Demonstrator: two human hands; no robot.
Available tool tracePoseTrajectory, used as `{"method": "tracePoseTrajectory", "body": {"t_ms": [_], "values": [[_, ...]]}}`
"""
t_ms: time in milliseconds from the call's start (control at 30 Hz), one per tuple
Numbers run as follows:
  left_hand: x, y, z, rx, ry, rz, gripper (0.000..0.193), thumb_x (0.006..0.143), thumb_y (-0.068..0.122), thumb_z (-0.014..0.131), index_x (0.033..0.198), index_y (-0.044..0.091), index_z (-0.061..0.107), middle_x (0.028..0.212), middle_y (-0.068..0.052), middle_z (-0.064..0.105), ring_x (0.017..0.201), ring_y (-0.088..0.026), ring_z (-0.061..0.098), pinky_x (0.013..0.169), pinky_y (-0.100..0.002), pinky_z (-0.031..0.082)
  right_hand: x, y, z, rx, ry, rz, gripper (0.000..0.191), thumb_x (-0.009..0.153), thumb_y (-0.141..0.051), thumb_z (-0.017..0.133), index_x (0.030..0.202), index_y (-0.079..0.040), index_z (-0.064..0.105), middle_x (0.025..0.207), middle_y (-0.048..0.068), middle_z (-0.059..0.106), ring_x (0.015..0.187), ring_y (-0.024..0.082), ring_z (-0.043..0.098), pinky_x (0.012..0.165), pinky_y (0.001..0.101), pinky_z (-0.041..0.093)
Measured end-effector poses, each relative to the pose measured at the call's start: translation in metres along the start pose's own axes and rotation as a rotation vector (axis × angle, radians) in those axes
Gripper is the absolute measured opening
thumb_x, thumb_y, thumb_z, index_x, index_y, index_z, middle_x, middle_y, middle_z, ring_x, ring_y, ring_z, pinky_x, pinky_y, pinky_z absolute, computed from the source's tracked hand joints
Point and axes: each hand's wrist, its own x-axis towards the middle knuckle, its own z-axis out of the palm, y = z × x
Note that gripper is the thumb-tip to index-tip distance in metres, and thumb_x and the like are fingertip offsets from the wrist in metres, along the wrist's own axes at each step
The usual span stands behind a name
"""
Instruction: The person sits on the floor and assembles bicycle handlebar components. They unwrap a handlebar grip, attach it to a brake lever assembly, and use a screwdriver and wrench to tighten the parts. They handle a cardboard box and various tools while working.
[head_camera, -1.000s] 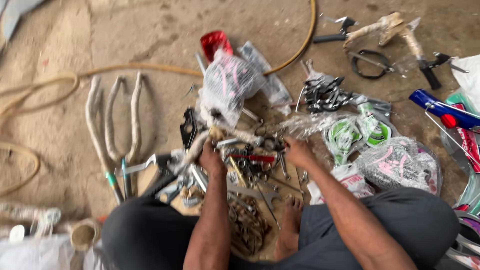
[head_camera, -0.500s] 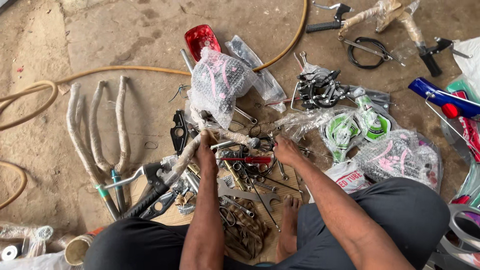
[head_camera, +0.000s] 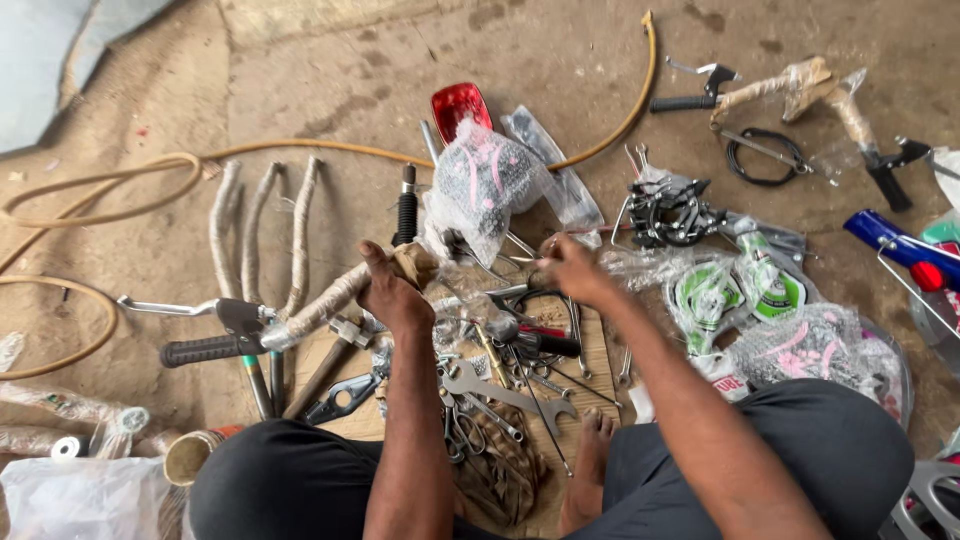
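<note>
While the left hand (head_camera: 392, 292) clamps a paper-wrapped handlebar (head_camera: 318, 306) slanting down-left, the right hand (head_camera: 572, 268) pinches something unclear, just right.

Bare concrete floor (head_camera: 330, 80), dusty. Directly on it: yellow hose (head_camera: 120, 180) looped at left, three wrapped curved bars (head_camera: 255, 235), cardboard sheet (head_camera: 590, 345) under wrenches (head_camera: 500, 390), bagged parts (head_camera: 480, 185), black ring (head_camera: 765, 155).

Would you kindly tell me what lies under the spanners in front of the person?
The spanners lie on a flat cardboard sheet on the concrete floor. Tools and the person's foot hide most of it.
</note>
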Motion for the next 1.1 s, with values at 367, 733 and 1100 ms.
{"method": "tracePoseTrajectory", "body": {"t_ms": [367, 733, 1100], "values": [[-0.006, 0.003, -0.025, 0.23, 0.293, -0.001, 0.068, 0.1, 0.063, 0.055, 0.062, 0.007, 0.051, 0.052, -0.006, 0.048, 0.038, -0.015, 0.047, 0.034, -0.036, 0.04, -0.032, 0.014, 0.065, 0.256, -0.209, -0.23, 0.07, 0.084, -0.067, 0.072, 0.106, -0.001, 0.07, 0.095, 0.012, 0.076, 0.083, 0.018, 0.073, 0.077, 0.0309, 0.06], [0.025, -0.019, -0.036, 0.277, 0.35, -0.112, 0.042, 0.089, 0.044, 0.073, 0.086, 0.003, 0.065, 0.081, -0.009, 0.073, 0.06, -0.015, 0.069, 0.059, -0.032, 0.06, -0.042, 0.012, 0.075, -0.37, -0.129, -0.234, 0.031, 0.092, -0.038, 0.072, 0.116, -0.018, 0.073, 0.116, 0.006, 0.065, 0.102, 0.021, 0.065, 0.089, 0.041, 0.053], [0.001, -0.079, -0.079, -0.06, 0.287, -0.166, 0.047, 0.097, 0.027, 0.073, 0.121, -0.013, 0.063, 0.102, -0.017, 0.07, 0.077, -0.024, 0.064, 0.065, -0.04, 0.053, -0.019, 0.036, 0.108, -0.545, -0.118, -0.495, 0.028, 0.093, -0.031, 0.07, 0.116, -0.015, 0.074, 0.117, 0.009, 0.061, 0.107, 0.026, 0.064, 0.097, 0.0444, 0.047]]}}
